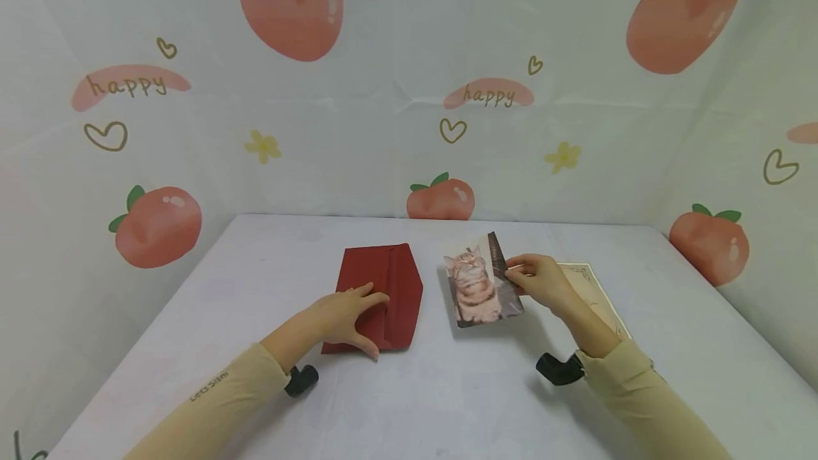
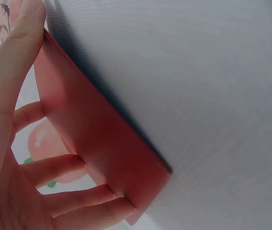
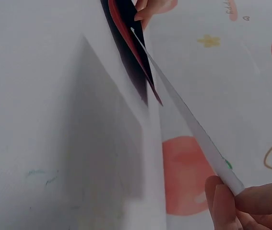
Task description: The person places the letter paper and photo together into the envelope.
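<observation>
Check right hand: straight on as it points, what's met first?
Likely the red envelope, met by the cat card in the right hand; the card looks raised off the table, so it may pass above.

The envelope (image 1: 378, 270) is plain red, flap (image 1: 407, 297) included. The card (image 1: 483, 286) carries a cat (image 1: 473, 275) in pinkish tan with darker stripes, set against cream, grey and near-black; its other side shows whitish in the right wrist view. The paper (image 1: 594, 293) is cream, with fine dark scrollwork (image 1: 581, 272) at a corner and a thin line near its edge. The counter (image 1: 447, 403) is white with a faint lilac tinge. The cloth (image 1: 364, 169) is white too, printed with orange-red fruit (image 1: 441, 200) with green leaves (image 1: 439, 178), yellow flowers (image 1: 263, 146), gold-brown outlined hearts (image 1: 442, 126), and "happy" in gold-brown letters over pink strokes (image 1: 526, 96). The left sleeve (image 1: 230, 396) is beige with dark lettering (image 1: 209, 387), the right sleeve (image 1: 645, 396) beige.
</observation>
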`<state>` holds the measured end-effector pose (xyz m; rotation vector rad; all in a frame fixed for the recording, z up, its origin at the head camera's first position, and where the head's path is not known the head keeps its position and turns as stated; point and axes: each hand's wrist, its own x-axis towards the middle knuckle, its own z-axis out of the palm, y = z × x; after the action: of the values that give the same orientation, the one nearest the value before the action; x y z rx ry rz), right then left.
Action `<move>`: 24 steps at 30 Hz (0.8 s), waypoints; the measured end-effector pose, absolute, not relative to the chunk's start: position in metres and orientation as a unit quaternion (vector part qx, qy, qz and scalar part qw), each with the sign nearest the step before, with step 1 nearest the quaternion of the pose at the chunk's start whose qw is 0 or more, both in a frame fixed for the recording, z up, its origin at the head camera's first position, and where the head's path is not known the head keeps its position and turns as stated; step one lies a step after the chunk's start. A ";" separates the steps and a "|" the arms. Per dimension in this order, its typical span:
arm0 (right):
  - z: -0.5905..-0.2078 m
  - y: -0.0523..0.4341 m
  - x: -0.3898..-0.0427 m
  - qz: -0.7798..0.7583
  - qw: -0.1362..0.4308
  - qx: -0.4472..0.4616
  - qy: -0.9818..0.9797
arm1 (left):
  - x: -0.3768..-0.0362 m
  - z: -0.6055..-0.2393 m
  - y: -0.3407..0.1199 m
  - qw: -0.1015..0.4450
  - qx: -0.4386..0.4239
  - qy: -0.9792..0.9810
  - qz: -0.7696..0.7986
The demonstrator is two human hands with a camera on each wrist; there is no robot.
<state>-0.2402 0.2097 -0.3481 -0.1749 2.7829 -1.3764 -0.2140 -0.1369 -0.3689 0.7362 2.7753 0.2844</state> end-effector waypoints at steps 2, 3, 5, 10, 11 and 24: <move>-0.348 0.207 -0.241 -0.443 0.019 -0.055 0.895 | -0.214 -0.369 -0.136 0.128 0.252 0.954 0.099; -0.348 0.206 -0.242 -0.441 0.019 -0.054 0.896 | -0.214 -0.369 -0.136 0.128 0.252 0.954 0.098; -0.348 0.202 -0.242 -0.440 0.021 -0.054 0.896 | -0.214 -0.369 -0.136 0.128 0.253 0.954 0.099; -0.348 0.194 -0.245 -0.440 0.021 -0.056 0.896 | -0.214 -0.369 -0.136 0.130 0.253 0.954 0.099; -0.348 0.193 -0.245 -0.439 0.020 -0.059 0.896 | -0.214 -0.369 -0.136 0.129 0.253 0.954 0.099; -0.347 0.177 -0.249 -0.454 0.020 -0.091 0.886 | -0.213 -0.368 -0.135 0.129 0.252 0.955 0.094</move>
<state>-0.2488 0.1772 -0.3473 -0.2813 2.7495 -1.4072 -0.2134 -0.1354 -0.3682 0.7311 2.7748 0.2722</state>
